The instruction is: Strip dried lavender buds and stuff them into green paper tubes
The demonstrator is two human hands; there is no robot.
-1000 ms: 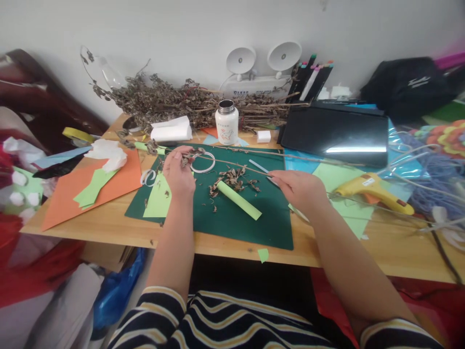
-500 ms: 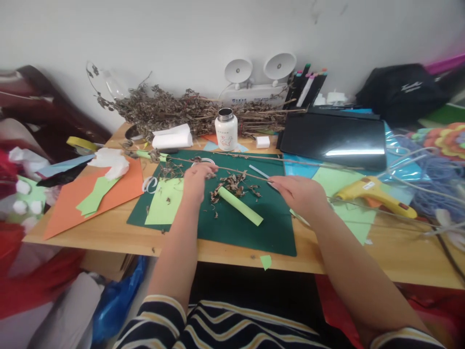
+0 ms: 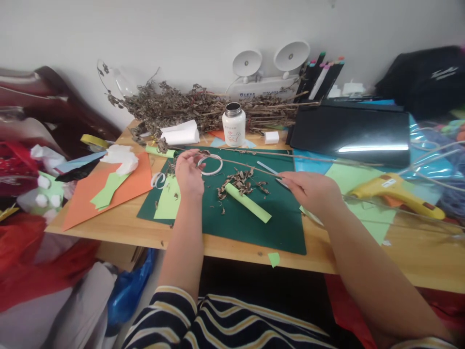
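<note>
A long, thin dried stem stretches across the green cutting mat, raised slightly above it. My right hand pinches it at the right side of the mat. Further left, my left hand has its fingers closed around the leafy part of the same stem; the exact grip is partly hidden. A white ring lies beside the left fingertips. Crumbled dry leaves are heaped on the mat between my hands, touching a rolled green paper tube.
Dried branches are piled along the wall behind an open white bottle. A yellow glue gun rests on green paper at right, near a black glossy case. Orange paper covers the left side.
My left hand has slid leftward along the stem, uncovering more of the white ring. My right hand keeps its pinch. The whole view has shifted slightly.
</note>
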